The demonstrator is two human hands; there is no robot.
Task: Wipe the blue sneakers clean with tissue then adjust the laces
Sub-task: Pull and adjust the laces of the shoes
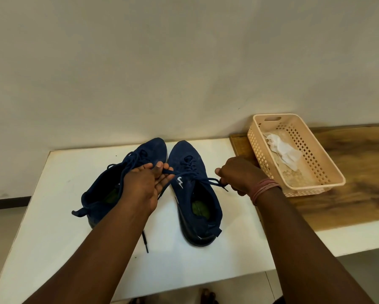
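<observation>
Both forearms reach in from the bottom of the view over the white table (52, 216); the two blue sneakers sit side by side near its far edge, toes toward the wall (184, 62), heels toward the person. The left hand (143, 183) hovers over the gap between the shoes, wrist bent inward, palm turned partly up; its thumb and fingertips pinch one end of the lace (197, 175) of the right sneaker (193, 194), and the lace strand trails down below the hand. The right hand (236, 174) is out to the right of that same shoe, knuckles up, fingers curled down around the other end of the lace; the tip pokes out beneath the fist; red threads (264, 189) wrap the wrist. So the lace is drawn out to both sides across the shoe's tongue, where a small white logo shows. The left sneaker (118, 185) lies angled, partly hidden behind the left hand; one of its own laces (145, 241) hangs loose on the table toward the person. Off to the right, on the wooden counter (359, 183), a peach slotted basket (329, 172) holds the crumpled white tissue (283, 150), well apart from the shoes.
</observation>
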